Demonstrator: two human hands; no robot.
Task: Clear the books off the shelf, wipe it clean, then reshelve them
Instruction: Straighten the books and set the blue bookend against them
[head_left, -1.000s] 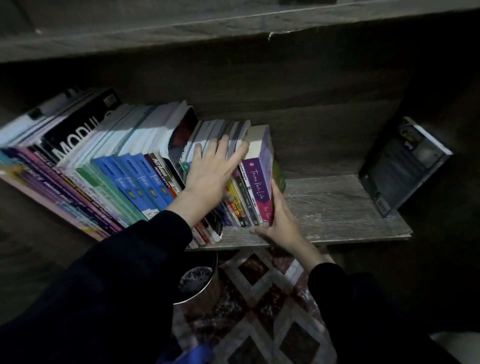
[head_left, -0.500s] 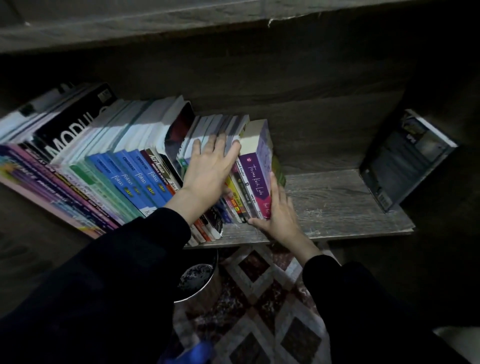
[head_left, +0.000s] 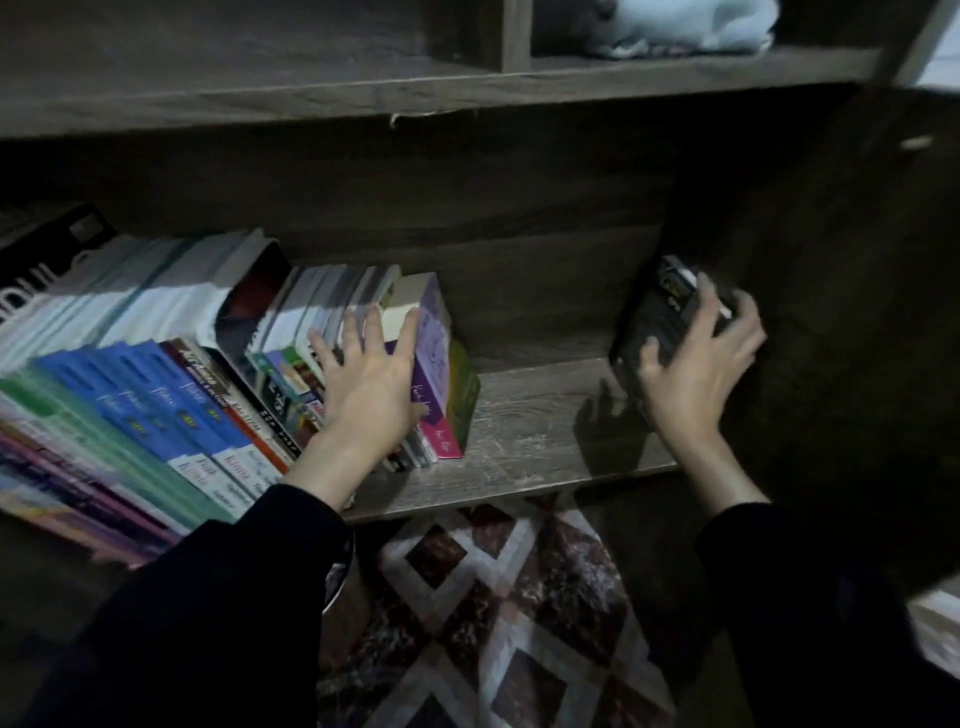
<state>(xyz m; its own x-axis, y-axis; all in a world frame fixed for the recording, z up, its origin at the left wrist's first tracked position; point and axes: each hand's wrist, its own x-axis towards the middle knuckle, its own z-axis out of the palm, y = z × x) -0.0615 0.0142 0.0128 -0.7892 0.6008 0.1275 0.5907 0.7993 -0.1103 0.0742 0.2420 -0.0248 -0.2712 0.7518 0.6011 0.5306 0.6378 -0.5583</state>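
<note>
Left hand (head_left: 371, 387): palm down on the row of books, its fingers (head_left: 408, 338) straight and a little spread. They press on the spines and top edges and hold nothing.
Row of books (head_left: 171, 400): stands on the shelf leaning left. It runs from under the left fingers out to the far left, and the blue spines are well to the left of those fingers.
Purple book (head_left: 434, 358): upright, touching the rightmost left finger, which lies along its pale page edge.
Green book (head_left: 465, 387): against the purple book on the side away from the left fingers, at the right end of the row.
Right hand (head_left: 696, 369): its fingers (head_left: 743, 322) are curled round the dark book, thumb on the cover and the others over the upper edge. Motion blur hides how firm the hold is.
Dark book (head_left: 660, 317): tilted inside the right fingers' grasp, its top leaning toward the compartment's right wall and its lower edge at the shelf board.
Shelf (head_left: 524, 441): a bare wood-grain board between the left and right fingers, with the right hand's shadow just left of the right thumb.
Pale cloth (head_left: 675, 26): bundled on the upper shelf, well above the right fingers.
Rug (head_left: 509, 613): patterned in diamonds, on the floor below the shelf's front edge, nearer the person than either set of fingers.
Sleeves (head_left: 208, 623): black, reaching to both wrists.
</note>
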